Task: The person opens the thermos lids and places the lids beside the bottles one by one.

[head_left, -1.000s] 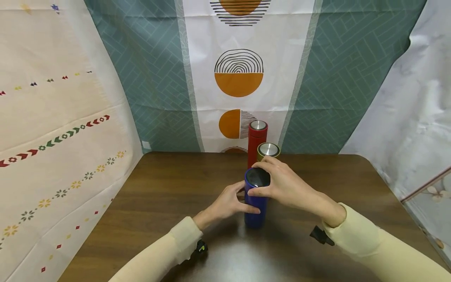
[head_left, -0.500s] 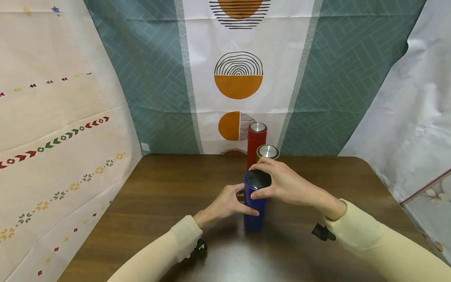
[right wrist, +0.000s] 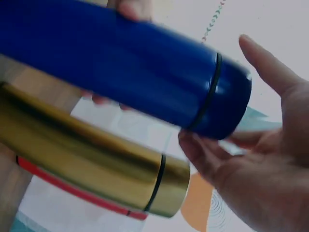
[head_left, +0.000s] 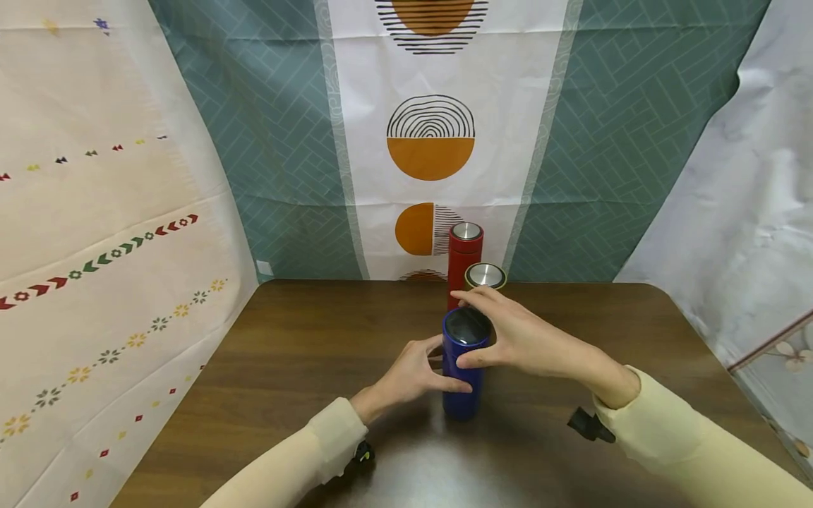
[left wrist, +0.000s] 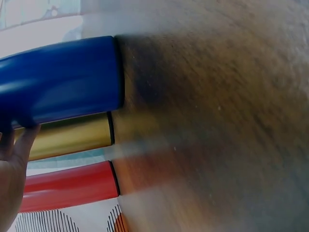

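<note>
A blue bottle (head_left: 461,405) with a dark, shiny top stands upright on the table. My left hand (head_left: 409,374) grips its body from the left, thumb across the near side; the left wrist view shows part of that hand (left wrist: 10,183) beside the blue bottle (left wrist: 63,79). Around the lid is my right hand (head_left: 533,342), fingers spread. In the right wrist view, the right hand's thumb (right wrist: 270,63) is clear of the blue lid (right wrist: 224,99), while the other fingers are at its opposite side, touching or very near it.
Behind the blue bottle stand a gold bottle (head_left: 485,275), partly hidden by my right hand, and a taller-looking red bottle (head_left: 465,261). The brown wooden table (head_left: 317,339) ends at a patterned cloth (head_left: 286,240). More cloth hangs on both sides.
My right hand's fingers have spread wider around the lid and moved slightly right. The left hand keeps its grip, and the bottles have stayed in place; the head view has shifted slightly.
</note>
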The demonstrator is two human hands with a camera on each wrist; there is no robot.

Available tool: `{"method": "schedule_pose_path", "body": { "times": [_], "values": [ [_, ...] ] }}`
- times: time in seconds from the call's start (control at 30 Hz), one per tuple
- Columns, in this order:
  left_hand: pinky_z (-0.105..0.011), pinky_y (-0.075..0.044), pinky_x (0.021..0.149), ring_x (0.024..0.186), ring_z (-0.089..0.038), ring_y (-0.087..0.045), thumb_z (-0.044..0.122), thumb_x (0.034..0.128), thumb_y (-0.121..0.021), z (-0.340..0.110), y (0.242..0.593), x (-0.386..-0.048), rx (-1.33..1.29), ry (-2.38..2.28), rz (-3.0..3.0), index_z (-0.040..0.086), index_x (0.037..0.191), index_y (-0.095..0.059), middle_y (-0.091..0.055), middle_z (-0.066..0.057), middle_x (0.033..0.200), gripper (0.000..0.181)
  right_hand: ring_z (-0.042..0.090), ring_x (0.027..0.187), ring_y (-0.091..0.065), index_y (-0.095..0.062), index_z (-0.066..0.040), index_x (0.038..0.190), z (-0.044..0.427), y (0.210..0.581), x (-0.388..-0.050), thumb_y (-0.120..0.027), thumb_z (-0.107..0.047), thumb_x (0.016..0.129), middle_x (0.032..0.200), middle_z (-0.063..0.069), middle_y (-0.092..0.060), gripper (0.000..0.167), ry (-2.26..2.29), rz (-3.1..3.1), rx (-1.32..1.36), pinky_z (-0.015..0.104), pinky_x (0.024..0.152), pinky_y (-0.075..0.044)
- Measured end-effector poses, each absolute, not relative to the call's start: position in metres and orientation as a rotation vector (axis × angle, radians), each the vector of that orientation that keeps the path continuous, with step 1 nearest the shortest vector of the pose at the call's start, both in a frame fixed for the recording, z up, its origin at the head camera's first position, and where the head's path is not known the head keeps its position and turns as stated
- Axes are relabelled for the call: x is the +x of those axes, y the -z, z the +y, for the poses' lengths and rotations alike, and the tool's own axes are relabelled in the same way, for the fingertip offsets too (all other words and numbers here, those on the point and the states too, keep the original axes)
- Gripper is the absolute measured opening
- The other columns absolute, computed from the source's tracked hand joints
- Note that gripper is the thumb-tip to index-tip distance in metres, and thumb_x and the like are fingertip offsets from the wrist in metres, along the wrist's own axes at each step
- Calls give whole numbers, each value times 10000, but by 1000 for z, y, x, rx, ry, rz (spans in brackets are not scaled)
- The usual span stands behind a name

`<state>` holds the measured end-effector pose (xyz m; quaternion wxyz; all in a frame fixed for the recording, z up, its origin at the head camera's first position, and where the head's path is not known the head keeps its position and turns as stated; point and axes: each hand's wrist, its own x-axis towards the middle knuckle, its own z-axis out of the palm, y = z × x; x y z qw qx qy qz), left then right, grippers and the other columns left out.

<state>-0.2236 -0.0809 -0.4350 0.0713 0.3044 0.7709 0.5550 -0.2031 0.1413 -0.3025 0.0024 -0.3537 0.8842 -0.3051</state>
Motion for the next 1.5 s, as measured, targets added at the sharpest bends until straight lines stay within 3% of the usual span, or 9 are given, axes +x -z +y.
{"method": "schedule_pose_path", "body": {
  "times": [0.13, 0.3, 0.47, 0.73, 1.0, 1.3, 1.5],
  "values": [
    [-367, -518, 1057, 1220, -96, -659, 207, 842, -897, -81, 437, -222, 927, -1695, 2304, 184, 1454, -598, -684, 76, 1363, 682, 409, 1265, -575, -495, -4, 1502, 134, 310, -190, -905, -404, 802, 1440, 218, -532, 905, 1047, 2898, -1003, 599, 1049, -488],
    [-339, -526, 1043, 1200, -100, -674, 177, 833, -901, -80, 439, -223, 932, -1729, 2294, 163, 1445, -609, -702, 66, 1336, 678, 313, 1125, -622, -584, 1, 1404, 127, 314, -183, -901, -389, 810, 1310, 148, -597, 778, 1094, 2976, -946, 485, 944, -565],
    [-350, -523, 1049, 1195, -103, -677, 166, 844, -891, -81, 439, -222, 937, -1733, 2272, 173, 1452, -600, -702, 53, 1337, 675, 248, 1028, -630, -647, -16, 1312, 127, 317, -184, -897, -343, 826, 1220, 98, -627, 637, 1122, 2974, -958, 403, 848, -568],
    [-375, -512, 1067, 1217, -101, -663, 159, 843, -890, -82, 438, -223, 931, -1704, 2264, 168, 1447, -600, -690, 68, 1354, 670, 282, 1082, -633, -648, -21, 1314, 133, 314, -193, -904, -302, 818, 1257, 113, -625, 625, 1095, 2873, -1069, 489, 928, -560],
    [-364, -503, 1078, 1208, -101, -666, 161, 834, -897, -83, 438, -223, 923, -1699, 2250, 165, 1426, -615, -704, 72, 1326, 656, 187, 1063, -606, -641, -99, 1339, 142, 305, -210, -883, -286, 841, 1255, 15, -608, 584, 1012, 2666, -1188, 350, 885, -557],
    [-324, -507, 1064, 1194, -96, -671, 169, 824, -906, -82, 437, -223, 921, -1702, 2270, 155, 1416, -624, -712, 69, 1309, 656, 205, 1223, -559, -570, -156, 1459, 154, 299, -226, -816, -290, 909, 1383, 9, -572, 617, 983, 2418, -1320, 467, 1034, -496],
    [-348, -509, 1068, 1223, -102, -659, 190, 835, -901, -82, 438, -222, 914, -1716, 2261, 165, 1442, -604, -690, 64, 1354, 677, 303, 1330, -540, -455, -96, 1556, 147, 306, -207, -872, -331, 856, 1497, 108, -514, 848, 1043, 2646, -1175, 555, 1090, -467]
  ]
}}
